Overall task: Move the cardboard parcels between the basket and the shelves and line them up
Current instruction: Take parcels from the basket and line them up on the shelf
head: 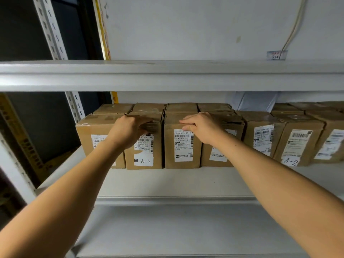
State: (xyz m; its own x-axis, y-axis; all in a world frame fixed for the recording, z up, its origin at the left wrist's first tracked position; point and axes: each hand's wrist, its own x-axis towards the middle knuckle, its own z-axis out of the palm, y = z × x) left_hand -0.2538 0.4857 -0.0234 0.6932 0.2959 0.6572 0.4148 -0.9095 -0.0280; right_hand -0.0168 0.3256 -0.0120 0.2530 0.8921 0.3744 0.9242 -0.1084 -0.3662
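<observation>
Several brown cardboard parcels with white shipping labels stand in a row on the middle shelf (176,183), with more parcels behind them. My left hand (130,130) grips the top front edge of the parcel marked A-2 (147,157), fingers hooked over its top and thumb on its front. My right hand (202,127) grips the top front edge of the neighbouring parcel (183,161), fingers over the top and thumb on the label. The two parcels stand upright, side by side, touching. The basket is out of view.
An upper shelf (167,75) runs across just above the parcels, leaving little headroom. A white perforated upright (74,107) stands at the left. Further parcels (297,144), one also marked A-2, fill the row to the right. A lower shelf (176,229) lies below.
</observation>
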